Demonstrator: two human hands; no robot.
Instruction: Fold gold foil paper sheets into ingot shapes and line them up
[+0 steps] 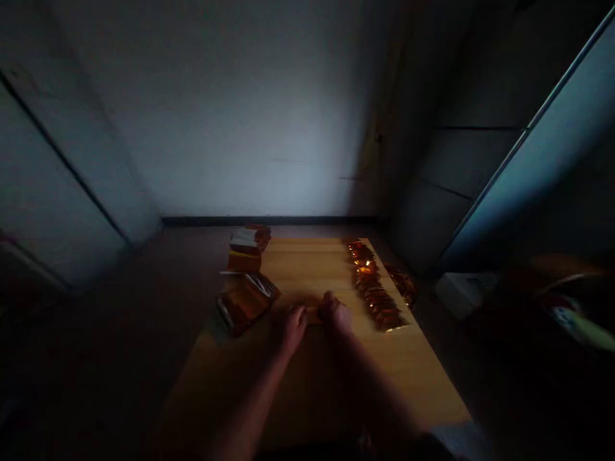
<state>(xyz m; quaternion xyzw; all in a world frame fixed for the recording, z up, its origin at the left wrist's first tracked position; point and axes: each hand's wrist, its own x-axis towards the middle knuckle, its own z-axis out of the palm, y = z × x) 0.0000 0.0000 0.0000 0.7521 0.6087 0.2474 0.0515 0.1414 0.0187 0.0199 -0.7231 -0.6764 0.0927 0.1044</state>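
A small orange packet (312,314) sits between the two hands near the middle of the light wooden tabletop (300,256), its long axis seeming to run roughly left to right, though the dimness blurs its outline. The left hand (294,326) and right hand (335,314) are curled, knuckles up, closing in on it from either side; whether the fingers are pinching the packet or only touching it cannot be told. Toward the right edge of the tabletop, a long row of crinkled orange foil sachets (375,288) runs from the far edge down toward the near right, the glossy packets overlapping like shingles and catching the light. A loose heap of foil sachets (401,285) lies just beyond that edge. At the far left corner sits a stack of orange-and-white packets (245,251), partly past the tabletop's edge. Nearer along the left edge, a larger orange bag (247,302) with a silvery band lies slanted. A white box (461,293) sits low to the right, well apart from the tabletop.
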